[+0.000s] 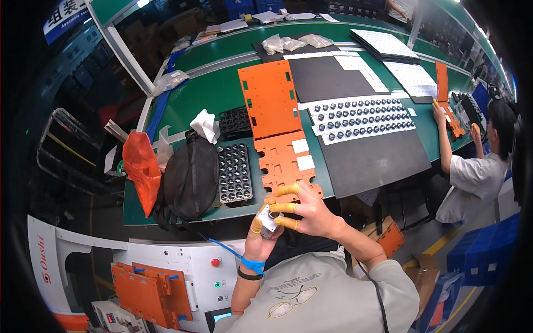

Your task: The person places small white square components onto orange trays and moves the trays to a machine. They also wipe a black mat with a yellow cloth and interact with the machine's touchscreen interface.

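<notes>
Close to my body, my left hand (259, 243) grips a small white box-shaped housing (266, 220) from below, tilted up. A dark round part sits on the housing's upper face, partly hidden by fingers. My right hand (313, 215) reaches over from the right, its fingertips closed around that round part. Yellow finger cots cover the fingertips of both hands, and a blue strap circles my left wrist. Just beyond the hands lies an orange fixture (280, 162) with cutouts and two white pads; its orange panel (270, 100) extends away from me.
A black tray (235, 172) of round parts sits left of the fixture, beside a black bag (191, 175) and an orange bag (142, 169). White strips (361, 119) with rows of dark round parts lie right, on black mats (377, 161). A co-worker (477, 166) works at far right.
</notes>
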The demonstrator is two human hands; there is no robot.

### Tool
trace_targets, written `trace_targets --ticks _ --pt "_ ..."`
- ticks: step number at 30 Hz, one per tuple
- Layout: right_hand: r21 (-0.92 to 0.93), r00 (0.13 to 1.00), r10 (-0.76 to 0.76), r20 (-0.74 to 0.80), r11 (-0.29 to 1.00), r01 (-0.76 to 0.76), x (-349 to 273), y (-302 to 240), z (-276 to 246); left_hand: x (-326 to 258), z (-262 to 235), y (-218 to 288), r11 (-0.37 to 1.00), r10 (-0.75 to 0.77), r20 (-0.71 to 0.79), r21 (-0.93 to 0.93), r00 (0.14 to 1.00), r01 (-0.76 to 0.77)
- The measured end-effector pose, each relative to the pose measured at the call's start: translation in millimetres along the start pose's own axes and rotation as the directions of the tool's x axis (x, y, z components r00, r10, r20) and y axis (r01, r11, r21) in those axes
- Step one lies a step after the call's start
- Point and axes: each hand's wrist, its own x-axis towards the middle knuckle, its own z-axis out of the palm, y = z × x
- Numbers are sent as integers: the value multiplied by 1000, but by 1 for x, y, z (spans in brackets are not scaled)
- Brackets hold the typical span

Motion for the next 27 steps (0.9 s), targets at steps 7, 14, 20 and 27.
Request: trace_targets --ticks 7,14,20,27 --pt "110 998 -62 6 992 61 1 4 -3 3 5 1 920 -250 132 -276 959 278" --pt "-31 980 -76 -186 997 72 -7 12 -9 9 9 -16 955 -252 192 -106 948 275" --pt "-205 826 557 -88 801 -562 -11 63 -49 15 4 -10 951 -230 193 -164 954 263" --pt "-89 482 853 201 506 -858 -45 128 -46 17 5 -10 938 -262 183 -184 948 295"
